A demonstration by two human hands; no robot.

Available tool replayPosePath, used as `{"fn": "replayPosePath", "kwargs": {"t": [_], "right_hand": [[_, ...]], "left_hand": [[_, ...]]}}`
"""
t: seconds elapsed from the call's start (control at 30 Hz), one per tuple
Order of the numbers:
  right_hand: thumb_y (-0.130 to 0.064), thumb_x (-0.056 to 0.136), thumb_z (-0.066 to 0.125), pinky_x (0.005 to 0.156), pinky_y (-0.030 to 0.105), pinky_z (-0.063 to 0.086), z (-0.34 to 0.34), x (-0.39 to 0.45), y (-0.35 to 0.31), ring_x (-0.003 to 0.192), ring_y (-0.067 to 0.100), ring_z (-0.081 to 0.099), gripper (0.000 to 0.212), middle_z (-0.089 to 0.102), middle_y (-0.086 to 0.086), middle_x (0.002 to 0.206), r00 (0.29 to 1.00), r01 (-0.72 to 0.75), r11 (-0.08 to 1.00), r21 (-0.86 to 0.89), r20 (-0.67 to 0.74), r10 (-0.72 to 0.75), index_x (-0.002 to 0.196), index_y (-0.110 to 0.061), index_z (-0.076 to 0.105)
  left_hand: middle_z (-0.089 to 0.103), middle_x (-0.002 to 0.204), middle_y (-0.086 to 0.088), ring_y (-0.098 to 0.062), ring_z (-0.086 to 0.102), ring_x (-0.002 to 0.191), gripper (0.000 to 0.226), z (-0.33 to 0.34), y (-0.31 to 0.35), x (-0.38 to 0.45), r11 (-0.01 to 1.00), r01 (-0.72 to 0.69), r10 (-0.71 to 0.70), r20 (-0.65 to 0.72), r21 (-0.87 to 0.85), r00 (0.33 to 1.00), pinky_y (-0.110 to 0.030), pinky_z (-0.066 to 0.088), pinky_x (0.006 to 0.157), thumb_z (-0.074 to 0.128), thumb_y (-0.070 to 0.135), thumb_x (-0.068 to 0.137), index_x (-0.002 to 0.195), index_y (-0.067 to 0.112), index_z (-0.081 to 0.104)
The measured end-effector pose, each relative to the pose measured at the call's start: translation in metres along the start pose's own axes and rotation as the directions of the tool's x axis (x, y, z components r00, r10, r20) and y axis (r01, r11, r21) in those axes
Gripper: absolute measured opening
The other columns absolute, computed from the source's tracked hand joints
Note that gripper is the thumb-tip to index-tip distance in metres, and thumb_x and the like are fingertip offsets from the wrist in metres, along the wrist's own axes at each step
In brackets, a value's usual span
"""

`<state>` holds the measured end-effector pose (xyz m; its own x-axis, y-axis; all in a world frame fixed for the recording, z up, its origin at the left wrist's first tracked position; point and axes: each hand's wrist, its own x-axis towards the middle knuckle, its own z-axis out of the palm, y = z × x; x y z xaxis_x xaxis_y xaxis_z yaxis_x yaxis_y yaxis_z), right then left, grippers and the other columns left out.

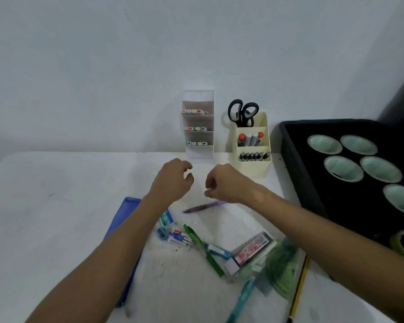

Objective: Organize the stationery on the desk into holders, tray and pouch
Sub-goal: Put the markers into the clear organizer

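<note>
Both of my hands hover above the white desk in front of the holders. My left hand has loosely curled fingers and holds nothing. My right hand is curled into a loose fist, with nothing visible in it. A purple pen lies just below the right hand. Nearer me lie a green pen, a blue pen, an eraser, a sharpener, a black-and-red box, a green protractor, a teal pen and a yellow pencil. A blue pouch lies under my left forearm.
A clear tiered holder with coloured markers stands at the back. Beside it a cream holder keeps scissors, markers and pens. A black tray at the right carries several green cups and a tape roll.
</note>
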<state>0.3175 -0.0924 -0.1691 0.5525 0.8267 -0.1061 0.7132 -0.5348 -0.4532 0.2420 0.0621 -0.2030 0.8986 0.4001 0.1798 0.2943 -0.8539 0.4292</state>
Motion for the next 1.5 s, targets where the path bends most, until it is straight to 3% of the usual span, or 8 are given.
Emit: {"fn": "replayPosePath", "kwargs": {"t": [0.17,0.4,0.6,0.8,1.0,1.1,1.33,1.5], "right_hand": [[-0.037,0.080,0.073,0.073,0.027,0.054,0.009,-0.045,-0.007,0.079,0.013,0.064,0.025,0.071,-0.004,0.092,0.898,0.059,0.990,-0.130,0.441,0.004,0.092,-0.015,0.073],[-0.037,0.075,0.078,0.049,0.020,0.038,0.025,-0.056,-0.015,0.053,0.005,0.048,0.035,0.062,-0.004,0.074,0.846,0.123,0.979,-0.161,0.534,-0.019,0.092,-0.007,0.070],[-0.028,0.077,0.077,0.046,0.024,0.032,0.032,-0.057,-0.012,0.043,0.013,0.038,0.041,0.044,-0.002,0.050,0.854,0.115,0.964,-0.241,0.519,0.028,0.052,-0.013,0.048],[-0.033,0.089,0.058,0.066,0.030,0.049,0.004,-0.044,-0.004,0.083,0.023,0.065,0.034,0.069,0.010,0.103,0.929,-0.103,0.994,-0.037,0.352,0.110,0.107,-0.004,0.062],[-0.039,0.101,0.036,0.050,0.028,0.051,-0.019,-0.029,-0.005,0.061,0.016,0.056,0.040,0.053,0.005,0.089,0.970,-0.240,0.799,0.551,0.115,0.212,0.138,-0.023,0.041],[-0.042,0.100,0.036,0.045,0.023,0.034,-0.027,-0.018,-0.006,0.054,0.013,0.037,0.043,0.044,0.003,0.075,0.949,-0.282,0.775,0.566,0.046,0.312,0.139,-0.022,0.041],[-0.012,0.099,0.042,0.045,0.023,0.051,-0.038,0.005,-0.012,0.060,0.017,0.056,0.026,0.059,0.013,0.086,0.921,-0.320,0.634,0.704,0.074,0.383,0.122,0.001,0.044],[-0.022,0.102,0.038,0.043,0.022,0.032,-0.038,0.027,-0.016,0.050,0.012,0.038,0.030,0.057,0.008,0.074,0.874,-0.399,0.601,0.692,0.089,0.477,0.126,-0.006,0.046]], "left_hand": [[0.057,0.132,-0.006,-0.022,0.053,0.120,0.040,0.018,-0.025,-0.019,0.997,0.074,-0.077,0.153,0.023,0.985,-0.031,0.038,0.102,0.055,0.036,0.093,0.125,0.012,0.060],[0.041,0.146,-0.010,-0.027,0.038,0.133,0.051,0.028,-0.032,-0.022,0.991,0.028,-0.056,0.219,0.128,0.974,-0.037,0.032,0.110,0.045,0.038,0.097,0.141,0.012,0.044],[0.032,0.153,-0.006,-0.024,0.030,0.139,0.056,0.035,-0.037,-0.028,0.986,0.010,-0.042,0.191,0.167,0.981,-0.039,0.027,0.114,0.040,0.047,0.094,0.143,0.018,0.042],[0.031,0.154,-0.004,-0.023,0.027,0.140,0.054,0.037,-0.041,-0.030,0.980,-0.001,-0.036,0.185,0.200,0.982,-0.038,0.025,0.114,0.041,0.048,0.097,0.144,0.021,0.040],[0.043,0.142,-0.001,-0.024,0.039,0.129,0.052,0.033,-0.037,-0.022,0.973,0.005,-0.044,0.164,0.230,0.985,-0.038,0.035,0.105,0.044,0.051,0.094,0.137,0.024,0.049],[0.043,0.144,0.000,-0.023,0.037,0.131,0.052,0.033,-0.037,-0.022,0.976,0.019,-0.056,0.162,0.219,0.985,-0.038,0.033,0.107,0.044,0.052,0.093,0.138,0.025,0.048],[0.039,0.149,0.000,-0.023,0.033,0.136,0.053,0.038,-0.041,-0.025,0.976,0.020,-0.049,0.131,0.216,0.990,-0.039,0.029,0.111,0.043,0.053,0.093,0.138,0.026,0.048],[0.040,0.148,0.001,-0.023,0.034,0.136,0.067,0.039,-0.042,-0.028,0.977,0.021,-0.049,0.128,0.212,0.991,-0.040,0.030,0.109,0.029,0.062,0.084,0.138,0.027,0.048]]}}
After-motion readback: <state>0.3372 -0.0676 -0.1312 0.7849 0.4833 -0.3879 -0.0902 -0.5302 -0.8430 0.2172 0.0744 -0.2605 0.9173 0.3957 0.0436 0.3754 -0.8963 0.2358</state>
